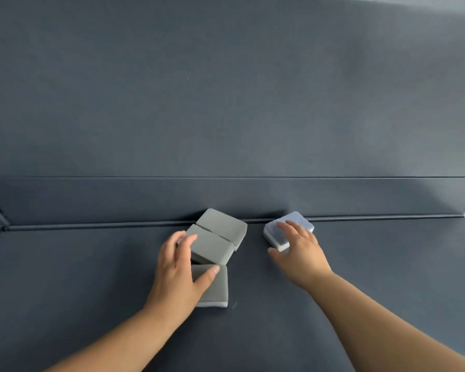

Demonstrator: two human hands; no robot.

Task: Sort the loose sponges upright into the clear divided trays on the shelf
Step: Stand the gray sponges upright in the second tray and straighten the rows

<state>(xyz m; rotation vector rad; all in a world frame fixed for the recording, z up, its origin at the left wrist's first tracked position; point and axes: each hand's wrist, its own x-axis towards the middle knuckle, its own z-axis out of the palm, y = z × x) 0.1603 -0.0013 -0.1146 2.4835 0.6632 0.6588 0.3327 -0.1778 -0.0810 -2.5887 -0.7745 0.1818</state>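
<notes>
Two hands rest half-open on sponges. Left hand (179, 267) cups the grey sponges (212, 247); right hand (297, 247) lies spread over the pale sponge (304, 224).

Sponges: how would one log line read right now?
left hand on three grey sponges | right hand on separate sponge | trays unseen

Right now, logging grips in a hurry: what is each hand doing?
Left hand: open, closing around the middle grey sponge, not lifted.
Right hand: open, fingers spread on the lone sponge.
</notes>
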